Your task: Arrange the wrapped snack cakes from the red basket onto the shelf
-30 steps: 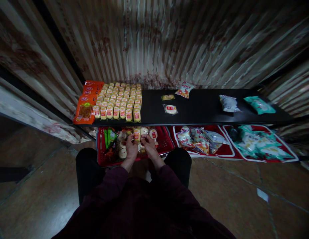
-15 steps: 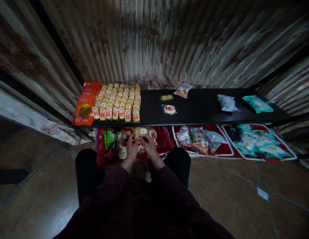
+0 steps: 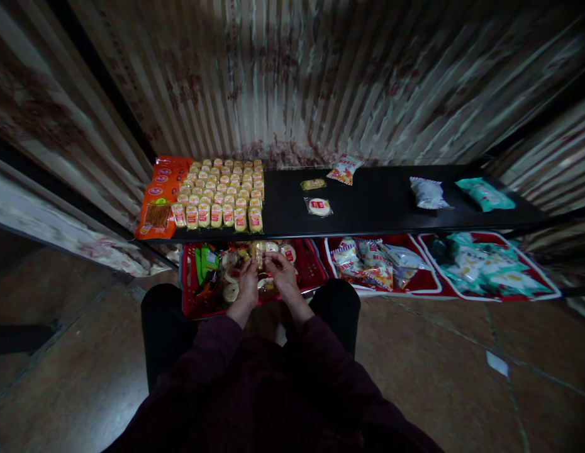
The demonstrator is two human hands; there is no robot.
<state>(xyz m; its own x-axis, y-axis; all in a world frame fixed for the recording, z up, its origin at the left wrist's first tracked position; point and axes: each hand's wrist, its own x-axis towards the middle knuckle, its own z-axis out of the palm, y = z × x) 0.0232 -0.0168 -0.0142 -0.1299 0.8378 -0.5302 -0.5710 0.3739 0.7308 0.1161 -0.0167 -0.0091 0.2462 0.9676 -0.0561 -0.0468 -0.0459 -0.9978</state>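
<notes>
Head view: right fingers (image 3: 273,258) hold 1 wrapped cake (image 3: 257,249) over red basket (image 3: 316,269).

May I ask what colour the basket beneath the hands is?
The basket is red, as the head view shows.

Dim pleated curtain (image 3: 273,94), brown floor (image 3: 415,371)

Small pack (image 3: 257,254) between fingers (image 3: 276,260) blurred; far rim of leftmost red basket (image 3: 317,272) hidden beneath shelf (image 3: 368,204).
</notes>
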